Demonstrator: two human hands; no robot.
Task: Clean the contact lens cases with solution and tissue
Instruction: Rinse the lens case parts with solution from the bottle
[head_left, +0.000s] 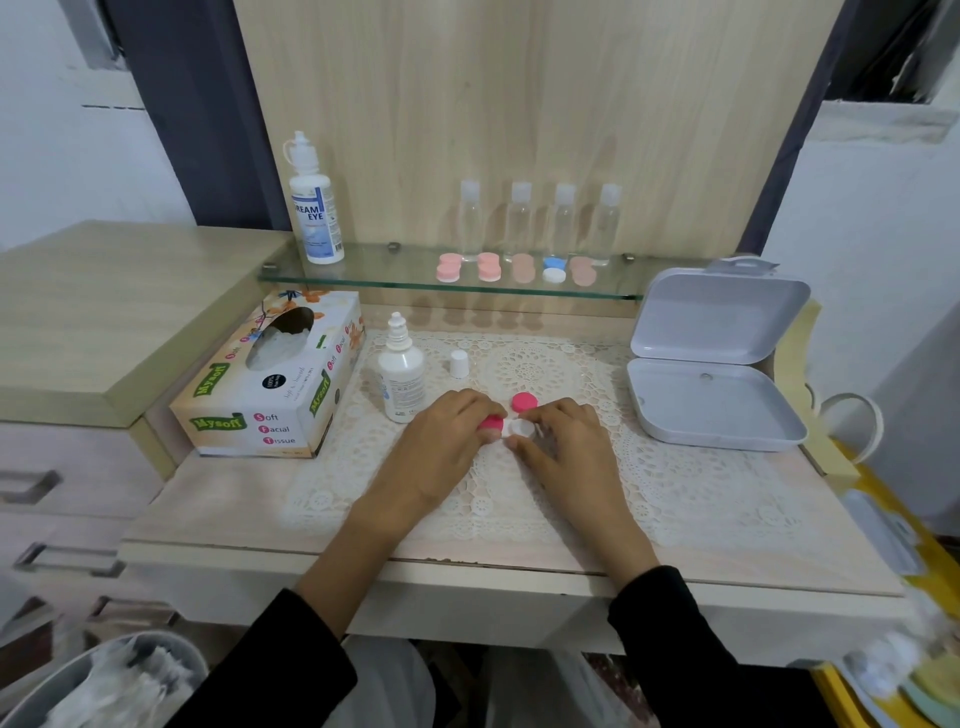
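- Tissue box (270, 384) at the tabletop's (234, 509) left read "Mysoft Soft Facial Tissue".
- Tall bottle (315, 208) on the glass shelf (389, 270) showed "REAM EYE"; the small bottle's (400, 374) label was unreadable.
- Left grip (447, 441) pinched a pink cap (488, 423).
- Right grip (563, 441) curled round the white case (521, 428), mid lace mat (675, 483), just beside that cap.
- Open white box (717, 364) lay right.

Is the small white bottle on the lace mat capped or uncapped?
Uncapped: the small bottle stands upright, bare nozzle showing, and a white cap stands apart beside it.
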